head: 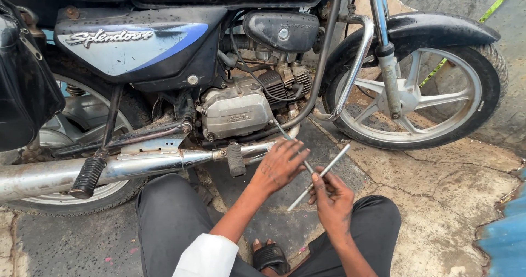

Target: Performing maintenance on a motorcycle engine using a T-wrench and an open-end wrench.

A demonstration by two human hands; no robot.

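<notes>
Rods (323, 174), crossed, gripped by both hands (307, 181); lower ends hidden behind fingers.

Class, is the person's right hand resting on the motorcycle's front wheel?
No: the right hand holds a thin metal rod above the ground, apart from the front wheel.

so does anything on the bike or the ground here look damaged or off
The concrete floor is cracked at right, and the exhaust pipe looks rusty and grimy. The engine is dirt-caked. Nothing looks spilled.
</notes>
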